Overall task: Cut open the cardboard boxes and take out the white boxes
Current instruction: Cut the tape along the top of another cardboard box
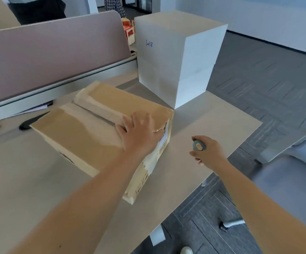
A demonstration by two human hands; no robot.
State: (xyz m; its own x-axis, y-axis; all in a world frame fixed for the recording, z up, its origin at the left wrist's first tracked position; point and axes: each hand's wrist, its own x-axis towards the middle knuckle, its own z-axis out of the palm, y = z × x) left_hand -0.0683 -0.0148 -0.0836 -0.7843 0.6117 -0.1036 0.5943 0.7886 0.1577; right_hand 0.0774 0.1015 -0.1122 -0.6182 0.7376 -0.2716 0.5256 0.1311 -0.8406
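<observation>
The cardboard box lies flat on the tabletop, turned at an angle to the tabletop edges. Its top is brown with pale tape along the centre seam; the seam shows a dark gap between the two flaps. Tape also wraps the near corners, and a printed label sits on the right side face.

The left hand rests palm-down on the box top near its right end, fingers spread and flat, grip apart, pressing rather than clasping. A ring shows on one finger.

The right hand hovers above the tabletop just right of the box, clear of it. Its grip is clamped around a small grey cutter with a tan button; no blade can be made out.

A stack of white boxes stands at the far right of the tabletop, near the far corner of the cardboard box but apart from it. Blue handwriting marks its upper left face.

Bare tabletop lies to the right of and in front of the box, up to the right edge. A partition screen bounds the far side.
</observation>
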